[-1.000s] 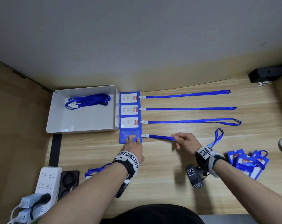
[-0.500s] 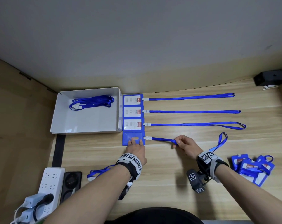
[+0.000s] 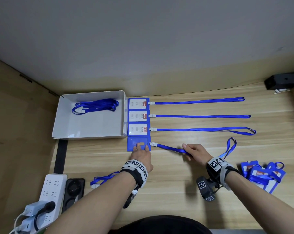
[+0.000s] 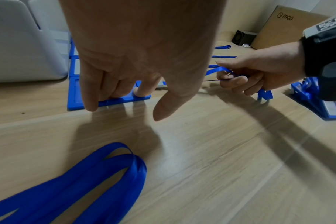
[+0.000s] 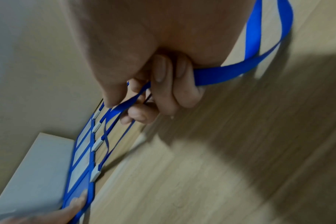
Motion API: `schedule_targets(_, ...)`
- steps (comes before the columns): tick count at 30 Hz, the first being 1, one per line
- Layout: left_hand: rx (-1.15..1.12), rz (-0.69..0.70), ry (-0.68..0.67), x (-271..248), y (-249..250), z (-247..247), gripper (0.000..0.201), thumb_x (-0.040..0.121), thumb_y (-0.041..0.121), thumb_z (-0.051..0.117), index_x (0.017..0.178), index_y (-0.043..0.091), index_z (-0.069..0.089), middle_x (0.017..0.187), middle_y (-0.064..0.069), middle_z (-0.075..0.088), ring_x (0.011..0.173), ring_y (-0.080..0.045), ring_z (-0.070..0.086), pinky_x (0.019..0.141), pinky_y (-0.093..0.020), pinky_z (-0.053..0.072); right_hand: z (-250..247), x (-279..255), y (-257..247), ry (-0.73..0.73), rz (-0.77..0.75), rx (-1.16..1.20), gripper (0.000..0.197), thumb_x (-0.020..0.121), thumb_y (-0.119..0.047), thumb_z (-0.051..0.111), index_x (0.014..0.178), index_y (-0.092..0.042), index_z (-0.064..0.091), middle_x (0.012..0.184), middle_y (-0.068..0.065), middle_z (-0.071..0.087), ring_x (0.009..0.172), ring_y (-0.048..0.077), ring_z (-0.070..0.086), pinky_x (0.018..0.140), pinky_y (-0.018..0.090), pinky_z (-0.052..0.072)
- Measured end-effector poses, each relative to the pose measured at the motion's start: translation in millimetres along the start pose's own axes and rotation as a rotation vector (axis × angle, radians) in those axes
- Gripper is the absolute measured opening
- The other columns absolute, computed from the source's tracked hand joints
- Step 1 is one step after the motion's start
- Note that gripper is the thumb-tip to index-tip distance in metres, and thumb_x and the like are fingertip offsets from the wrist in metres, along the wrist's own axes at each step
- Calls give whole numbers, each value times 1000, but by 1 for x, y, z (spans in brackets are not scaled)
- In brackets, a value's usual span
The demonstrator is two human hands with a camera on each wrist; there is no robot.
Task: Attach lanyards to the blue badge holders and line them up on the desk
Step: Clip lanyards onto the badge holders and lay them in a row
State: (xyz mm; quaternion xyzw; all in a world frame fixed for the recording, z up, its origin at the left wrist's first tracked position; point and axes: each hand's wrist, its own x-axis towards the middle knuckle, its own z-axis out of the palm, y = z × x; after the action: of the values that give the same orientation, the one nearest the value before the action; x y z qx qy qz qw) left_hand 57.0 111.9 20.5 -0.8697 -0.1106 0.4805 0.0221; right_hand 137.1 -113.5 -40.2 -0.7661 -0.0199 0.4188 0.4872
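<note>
Three blue badge holders lie stacked in a column right of the white tray, each with its lanyard stretched straight to the right. A fourth holder, back side up, lies below them. My left hand presses straight fingers on that holder. Its lanyard runs right from a white clip. My right hand grips the strap in curled fingers; the loop end curls beyond the wrist.
A white tray at left holds a bundle of spare lanyards. One loose lanyard lies under my left forearm. A pile of badge holders sits at right. A power strip lies near left; a black box stands at far right.
My right hand has slid to the right along the fourth lanyard, drawing the strap out. My left hand has stayed pressing on the fourth holder.
</note>
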Motion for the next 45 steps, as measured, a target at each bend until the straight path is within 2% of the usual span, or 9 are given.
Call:
schedule_targets(3, -12, -1, 0, 0, -1, 0, 77, 96, 24, 46, 156, 7, 1, 161, -24, 3, 150, -39, 1, 119, -43, 18, -5, -3, -4, -26, 44, 29, 53, 100, -37, 53, 71, 5, 67, 47, 1, 41, 42, 9, 35, 48, 11, 31)
schedule_targets(8, -36, -7, -3, 4, 0, 1, 76, 96, 23, 45, 157, 9, 1, 161, -25, 1, 150, -38, 0, 119, -42, 18, -25, -2, -4, 13, 20, 63, 40, 94, -24, 66, 58, -6, 65, 45, -4, 35, 45, 9, 31, 49, 13, 30)
schedule_targets(11, -60, -24, -11, 9, 1, 4, 79, 94, 24, 47, 157, 13, 0, 161, -25, -3, 150, -38, 1, 119, -43, 21, -41, 4, -3, 70, 8, 79, 40, 94, -21, 64, 56, -7, 64, 48, -2, 44, 49, 10, 38, 55, 18, 33)
schedule_targets(15, -73, -38, -22, 15, 2, 9, 80, 93, 25, 47, 157, 15, -1, 161, -24, -7, 150, -39, 2, 118, -44, 25, -59, 11, 8, 212, -5, 18, 32, 89, -19, 71, 61, -6, 70, 62, 2, 68, 63, 12, 59, 72, 28, 47)
schedule_targets(19, -70, -47, -12, 20, 3, 14, 80, 93, 24, 46, 157, 16, -1, 161, -23, -8, 150, -38, 2, 118, -44, 27, -72, 12, 21, 317, 62, -136, 17, 84, -25, 76, 68, -17, 76, 68, -1, 74, 71, 16, 69, 78, 40, 56)
schedule_targets(33, -122, -42, 31, 20, -1, 18, 75, 94, 22, 42, 157, 18, 2, 162, -20, -8, 151, -34, 2, 114, -43, 30, -71, 5, 26, 472, 162, -278, 13, 77, -30, 78, 66, -24, 73, 70, -9, 72, 73, 14, 67, 70, 33, 58)
schedule_targets(38, -158, -27, 77, 20, -4, 14, 65, 96, 24, 37, 156, 20, 13, 163, -18, 2, 150, -32, 12, 110, -43, 34, -66, 3, 23, 484, 188, -368, 13, 79, -31, 71, 66, -29, 68, 73, -10, 68, 73, 16, 64, 66, 32, 56)
schedule_targets(42, -341, -20, 232, 17, -12, 13, 49, 92, 24, 40, 141, 20, 42, 153, -9, 35, 126, -31, 49, 92, -39, 46, -66, 3, 23, 486, 191, -375, 12, 79, -32, 68, 67, -30, 68, 73, -11, 68, 73, 17, 63, 66, 31, 55)
schedule_targets(45, -498, -34, 401, 16, -19, 15, 45, 92, 22, 47, 136, 19, 50, 141, -2, 44, 126, -25, 46, 92, -37, 46, -67, 5, 23, 466, 192, -390, 11, 78, -32, 66, 67, -30, 68, 74, -10, 68, 73, 18, 63, 64, 30, 54)
